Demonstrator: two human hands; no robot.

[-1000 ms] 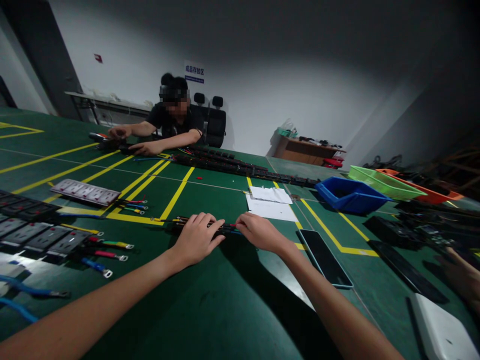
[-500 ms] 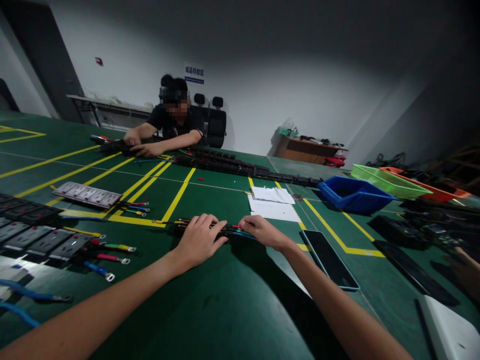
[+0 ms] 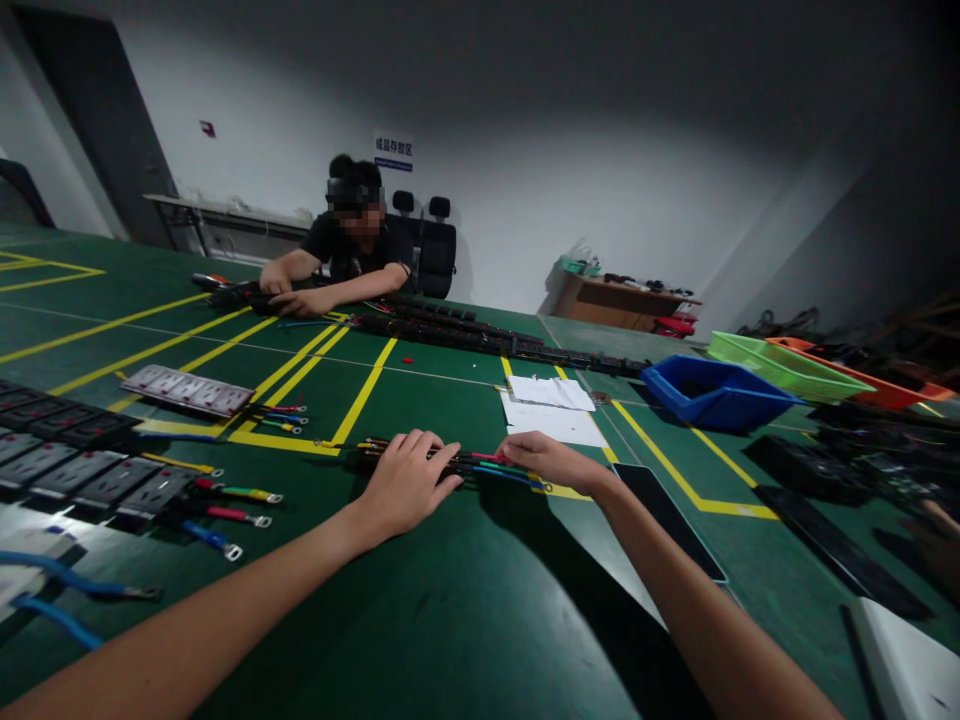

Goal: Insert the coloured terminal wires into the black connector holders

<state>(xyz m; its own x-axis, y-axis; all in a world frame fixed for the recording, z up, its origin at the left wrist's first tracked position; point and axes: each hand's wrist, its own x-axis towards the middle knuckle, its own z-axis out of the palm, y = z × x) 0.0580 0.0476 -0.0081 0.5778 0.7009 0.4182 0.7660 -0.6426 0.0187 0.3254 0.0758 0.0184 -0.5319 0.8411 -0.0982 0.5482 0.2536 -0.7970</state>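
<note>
A narrow black strip with wires lies on the green table in front of me. My left hand is closed over its middle, thumb at the near side, and hides much of it. Red, green and blue wires come out of its right end. My right hand pinches the red wire between thumb and fingertips. The blue wire's ring terminal shows just below that hand. The exact kind of strip is hidden under my fingers.
Socket strips with lugged wires lie at left. White papers, a phone and a blue bin are at right. Across the table a person handles dark parts near long black strips. Another hand shows at far right.
My right hand has slid a little to the right along the red wire, baring more of the coloured wires. My left hand stays on the strip. The view has shifted slightly.
</note>
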